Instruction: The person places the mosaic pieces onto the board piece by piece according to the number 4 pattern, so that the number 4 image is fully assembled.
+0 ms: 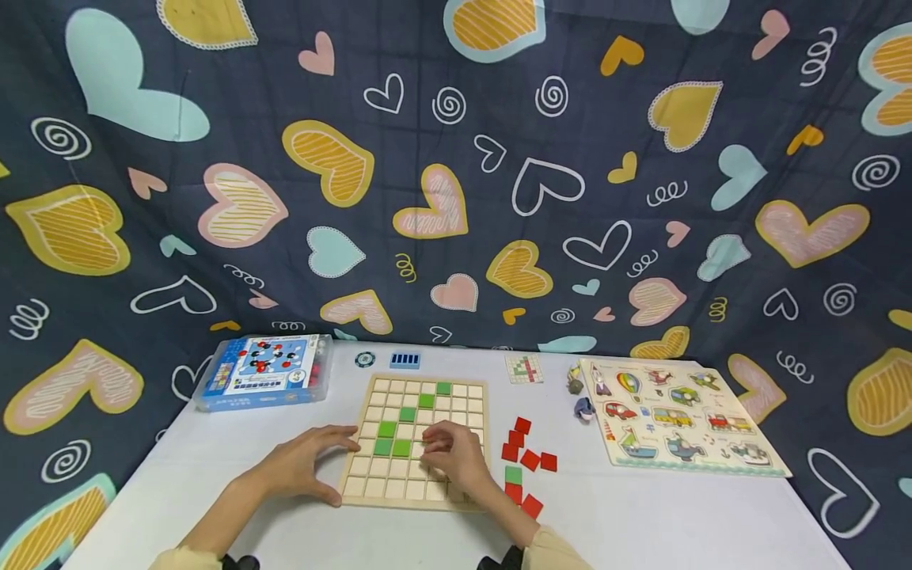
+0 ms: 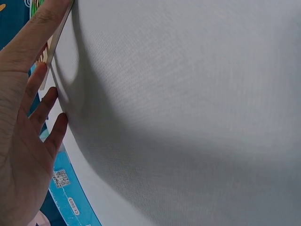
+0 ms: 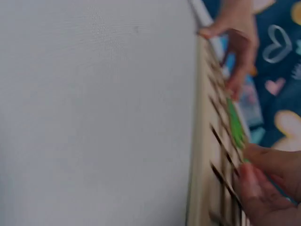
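Note:
A wooden grid board [image 1: 413, 503] lies flat, with several green square tiles [image 1: 407, 414] set in its cells. My left hand [image 1: 302, 463] rests at the board's left edge, fingers and thumb spread, the thumb near the front corner. The left wrist view shows this hand [image 2: 28, 132] beside the board's edge. Over the middle of the board, my right hand [image 1: 456, 457] has thumb and forefinger brought together low above a cell. In the right wrist view the right hand [image 3: 273, 183] shows a sliver of green between its fingertips, apparently a green tile mostly hidden there.
Loose red tiles [image 1: 530, 460] and one green tile [image 1: 513, 475] lie right of the board. Behind it are a pattern card [image 1: 524, 368], a blue card [image 1: 404, 360] and a round chip [image 1: 365, 359]. A plastic case [image 1: 264, 372] stands left; a picture puzzle [image 1: 684, 463] and small figurines [image 1: 584, 409] lie right.

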`<state>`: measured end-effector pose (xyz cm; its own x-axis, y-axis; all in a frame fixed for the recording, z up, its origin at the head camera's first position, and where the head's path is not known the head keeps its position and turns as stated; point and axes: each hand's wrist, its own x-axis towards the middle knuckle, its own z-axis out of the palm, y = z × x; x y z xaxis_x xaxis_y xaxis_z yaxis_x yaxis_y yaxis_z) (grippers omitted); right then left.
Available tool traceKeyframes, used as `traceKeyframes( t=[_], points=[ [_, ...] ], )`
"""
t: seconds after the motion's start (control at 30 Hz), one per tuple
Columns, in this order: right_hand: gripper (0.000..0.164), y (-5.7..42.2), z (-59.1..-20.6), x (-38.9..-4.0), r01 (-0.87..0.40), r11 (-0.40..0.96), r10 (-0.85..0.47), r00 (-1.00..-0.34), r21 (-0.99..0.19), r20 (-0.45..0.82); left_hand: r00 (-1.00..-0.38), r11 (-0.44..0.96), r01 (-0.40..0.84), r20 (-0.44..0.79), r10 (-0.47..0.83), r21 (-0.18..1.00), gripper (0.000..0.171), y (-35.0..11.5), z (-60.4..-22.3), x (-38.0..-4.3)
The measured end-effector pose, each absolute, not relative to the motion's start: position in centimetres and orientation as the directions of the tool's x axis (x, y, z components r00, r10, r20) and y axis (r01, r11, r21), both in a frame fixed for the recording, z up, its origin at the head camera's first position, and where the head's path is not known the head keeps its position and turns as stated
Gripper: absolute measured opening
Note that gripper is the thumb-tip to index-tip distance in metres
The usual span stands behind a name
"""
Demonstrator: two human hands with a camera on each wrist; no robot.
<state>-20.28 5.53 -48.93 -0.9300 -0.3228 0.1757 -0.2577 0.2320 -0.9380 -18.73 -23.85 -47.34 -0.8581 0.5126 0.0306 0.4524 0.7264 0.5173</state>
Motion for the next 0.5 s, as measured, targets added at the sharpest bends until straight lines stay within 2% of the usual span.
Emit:
traceKeyframes(
  t=[0.17, 0.37, 0.5],
  points=[
    [0.025, 10.3, -48.3, -18.8, -0.224, 0.276, -0.332, -0.935, -0.935, 0.126, -0.861, 0.732, 0.459, 0.046, 0.507, 0.503, 0.075, -23.8, -47.4, -18.7],
    [0.025, 16.1, -48.8, -17.1, -0.19, 0.415, -0.217, -0.97, -0.89, 0.107, -0.856, 0.733, 0.463, 0.036, 0.516, 0.499, 0.076, -23.8, -47.3, -18.7],
    [0.025, 18.4, -49.2, -16.6, -0.193, 0.509, -0.172, -0.978, -0.839, 0.121, -0.855, 0.735, 0.464, 0.033, 0.517, 0.495, 0.076, -23.7, -47.2, -18.7]
  ],
)
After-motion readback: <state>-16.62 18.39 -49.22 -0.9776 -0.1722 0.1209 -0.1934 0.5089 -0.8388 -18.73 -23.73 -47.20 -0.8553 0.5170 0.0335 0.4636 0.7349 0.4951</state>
